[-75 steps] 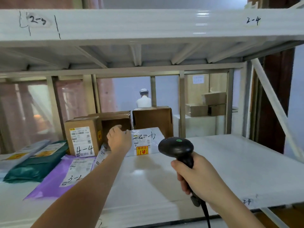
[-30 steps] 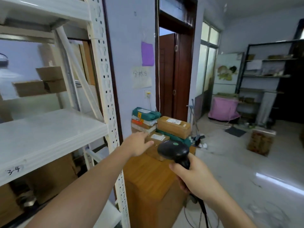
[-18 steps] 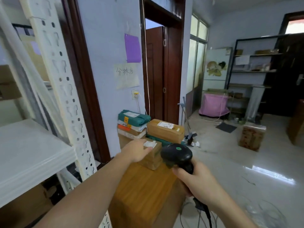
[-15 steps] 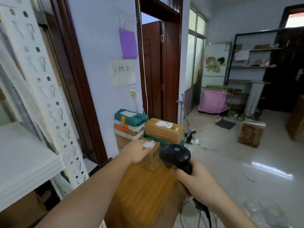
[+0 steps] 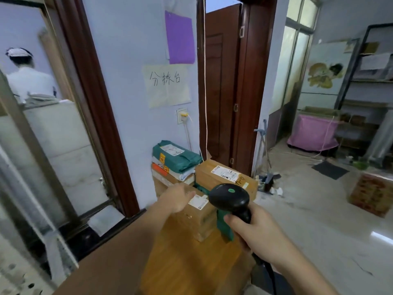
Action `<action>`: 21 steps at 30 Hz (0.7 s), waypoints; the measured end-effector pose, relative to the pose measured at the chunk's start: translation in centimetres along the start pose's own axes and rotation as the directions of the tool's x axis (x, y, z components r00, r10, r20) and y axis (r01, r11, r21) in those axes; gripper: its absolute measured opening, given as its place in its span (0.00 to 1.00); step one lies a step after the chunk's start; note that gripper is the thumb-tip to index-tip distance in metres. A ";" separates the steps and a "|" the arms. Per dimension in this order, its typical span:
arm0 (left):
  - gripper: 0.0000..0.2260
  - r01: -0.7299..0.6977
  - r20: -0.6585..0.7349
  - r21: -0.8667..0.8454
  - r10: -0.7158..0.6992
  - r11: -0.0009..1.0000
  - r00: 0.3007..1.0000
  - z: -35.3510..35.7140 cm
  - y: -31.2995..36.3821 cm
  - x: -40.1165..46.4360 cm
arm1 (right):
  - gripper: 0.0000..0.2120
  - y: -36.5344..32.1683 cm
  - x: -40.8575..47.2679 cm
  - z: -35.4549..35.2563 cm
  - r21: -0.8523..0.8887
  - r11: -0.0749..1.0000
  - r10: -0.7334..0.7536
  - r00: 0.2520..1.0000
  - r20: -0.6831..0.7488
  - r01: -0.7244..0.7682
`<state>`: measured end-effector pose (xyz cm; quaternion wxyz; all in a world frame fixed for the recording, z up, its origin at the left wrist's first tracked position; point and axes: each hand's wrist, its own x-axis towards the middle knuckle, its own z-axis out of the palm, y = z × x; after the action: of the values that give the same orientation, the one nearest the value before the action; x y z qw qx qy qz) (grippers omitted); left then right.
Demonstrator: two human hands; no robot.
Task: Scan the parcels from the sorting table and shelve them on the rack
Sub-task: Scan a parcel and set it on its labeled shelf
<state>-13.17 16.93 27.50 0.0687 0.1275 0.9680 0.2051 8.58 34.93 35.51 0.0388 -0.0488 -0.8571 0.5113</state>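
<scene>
Several parcels sit at the far end of the wooden sorting table (image 5: 187, 265). Nearest is a small brown box (image 5: 196, 218) with a white label. My left hand (image 5: 177, 198) rests on its top left edge, fingers fairly straight. My right hand (image 5: 253, 228) grips a black barcode scanner (image 5: 230, 199), whose head hangs just right of that box. Behind stand a larger brown box (image 5: 225, 177) with a label and a stack topped by a green mailer bag (image 5: 176, 155). A green parcel (image 5: 223, 226) lies under the larger box.
A white perforated rack upright (image 5: 12, 275) shows blurred at the lower left. A person in white (image 5: 25, 75) stands behind glass at the left. A dark open doorway (image 5: 221, 86) lies beyond the table. A brown carton (image 5: 372, 194) sits on the floor at right.
I have turned from the rack to the sorting table and come closer. My left hand has left the rack parcels and now lies on the small brown box; the scanner stays in my right hand.
</scene>
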 end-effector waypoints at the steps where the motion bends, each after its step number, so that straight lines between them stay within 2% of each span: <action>1: 0.26 0.018 -0.003 -0.013 -0.018 1.000 1.000 0.0 -0.2 0.8 | 0.04 0.1 1.3 -0.3 -0.005 1.000 -0.008 1.000 0.014 0.008; 6: 0.20 0.126 -0.023 -0.094 -0.128 0.988 0.991 -0.3 -1.7 5.3 | 0.07 0.5 8.0 -0.4 -0.029 0.999 -0.024 0.994 0.105 0.028; 9: 0.17 0.157 -0.044 -0.121 -0.163 0.980 0.986 -0.6 -2.6 8.3 | 0.09 0.8 11.9 0.0 -0.043 0.999 -0.029 0.995 0.099 0.033; 13: 0.23 0.255 -0.047 -0.327 -0.285 0.910 0.957 -1.0 -4.8 13.7 | 0.08 0.8 16.5 0.7 -0.040 0.999 -0.026 0.988 0.152 0.033; 15: 0.25 0.281 -0.050 -0.546 -0.365 0.790 0.930 -1.6 -5.4 16.2 | 0.08 0.9 18.5 1.0 -0.041 0.999 -0.018 0.984 0.176 0.026; 17: 0.29 0.301 -0.020 -0.746 -0.471 0.594 0.882 -1.7 -6.0 18.8 | 0.08 1.1 20.2 1.1 -0.027 1.000 -0.007 0.982 0.191 0.012; 19: 0.36 0.328 0.070 -0.855 -0.536 0.402 0.842 -1.6 -6.4 21.0 | 0.07 1.4 21.8 1.1 0.002 1.000 0.019 0.979 0.204 -0.020; 21: 0.42 0.373 0.162 -0.881 -0.555 0.291 0.816 -1.2 -6.8 22.8 | 0.05 1.7 23.2 1.0 0.015 0.999 0.041 0.975 0.219 -0.045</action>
<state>-36.78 16.73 23.95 0.0961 -0.2329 0.7096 0.6580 -14.53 37.67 33.95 -0.0661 -0.0104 -0.8497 0.5230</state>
